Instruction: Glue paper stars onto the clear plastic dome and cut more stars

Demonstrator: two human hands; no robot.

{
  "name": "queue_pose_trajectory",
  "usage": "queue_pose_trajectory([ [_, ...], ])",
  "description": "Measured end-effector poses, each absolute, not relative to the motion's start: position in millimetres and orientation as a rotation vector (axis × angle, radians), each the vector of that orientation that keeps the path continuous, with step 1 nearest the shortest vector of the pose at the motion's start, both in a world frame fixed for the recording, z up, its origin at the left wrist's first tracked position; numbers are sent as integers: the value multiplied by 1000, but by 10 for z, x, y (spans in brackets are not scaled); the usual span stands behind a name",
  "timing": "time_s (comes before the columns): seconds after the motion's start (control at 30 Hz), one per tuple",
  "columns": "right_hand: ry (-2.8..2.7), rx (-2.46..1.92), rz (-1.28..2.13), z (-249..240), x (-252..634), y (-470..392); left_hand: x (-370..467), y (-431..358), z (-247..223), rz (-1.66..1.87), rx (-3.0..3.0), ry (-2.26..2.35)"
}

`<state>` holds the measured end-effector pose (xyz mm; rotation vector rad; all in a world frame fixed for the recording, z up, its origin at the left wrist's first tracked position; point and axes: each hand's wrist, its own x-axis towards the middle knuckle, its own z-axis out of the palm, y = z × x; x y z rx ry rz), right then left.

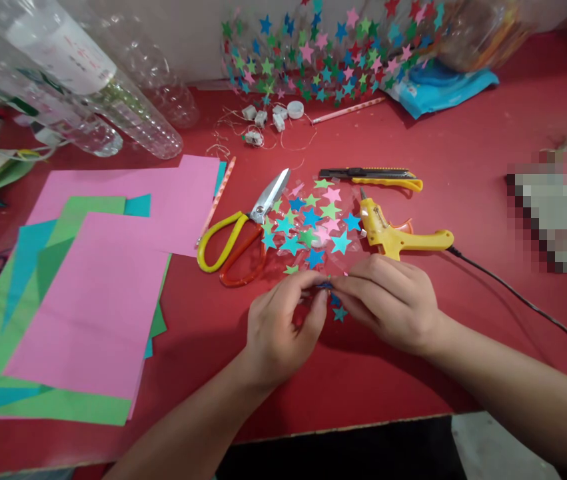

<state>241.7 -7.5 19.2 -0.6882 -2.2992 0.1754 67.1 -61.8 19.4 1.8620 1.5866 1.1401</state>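
A small blue paper star (324, 285) is pinched between my two hands near the table's front. My left hand (286, 327) grips its left side with thumb and fingers. The fingertips of my right hand (396, 303) close on its right side, partly hiding it. Just beyond my hands lies a cluster of paper stars (308, 237) in blue, green and pink, some on clear film. Scissors (250, 230) with yellow and orange handles rest left of the cluster. On the right are a yellow glue gun (388, 233) and a yellow and black box cutter (370, 177).
Pink, green and blue paper sheets (93, 300) are stacked at the left. Plastic bottles (88, 87) lean at the back left. A clear container covered in stars (333, 53), small white pieces with wires (268, 120), pencils (218, 197) and a blue packet (438, 87) lie farther back.
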Motion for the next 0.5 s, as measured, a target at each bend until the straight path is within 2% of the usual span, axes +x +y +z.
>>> queue_pose_trajectory([
  [0.5,-2165,-798,427,217,2336,-92,704,-628,210,1202,1808,1623],
])
